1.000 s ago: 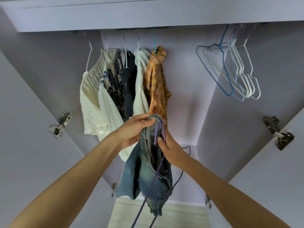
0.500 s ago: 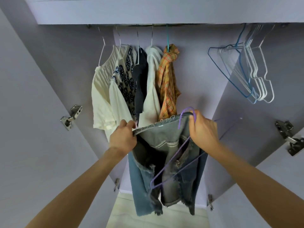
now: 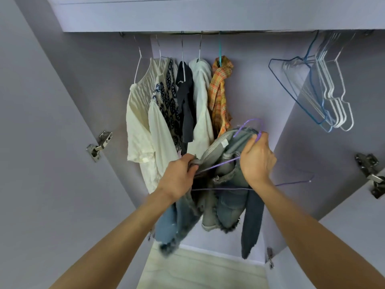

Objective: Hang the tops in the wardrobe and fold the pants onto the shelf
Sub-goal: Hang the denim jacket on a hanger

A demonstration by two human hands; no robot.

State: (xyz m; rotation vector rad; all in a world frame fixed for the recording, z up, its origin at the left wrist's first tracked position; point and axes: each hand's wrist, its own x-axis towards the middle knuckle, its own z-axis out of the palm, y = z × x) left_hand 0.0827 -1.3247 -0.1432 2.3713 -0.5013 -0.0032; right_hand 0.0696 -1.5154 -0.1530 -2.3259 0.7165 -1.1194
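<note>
Denim top gripped btwn both hands' fingers.

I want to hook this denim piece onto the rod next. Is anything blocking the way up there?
Nothing visible blocks it. The rod is bare between the orange plaid shirt and the empty hangers, above the purple hanger that the right hand holds; the left hand grips the denim garment.

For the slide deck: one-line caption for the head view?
Both hands fit a denim jacket onto a purple hanger.
</note>
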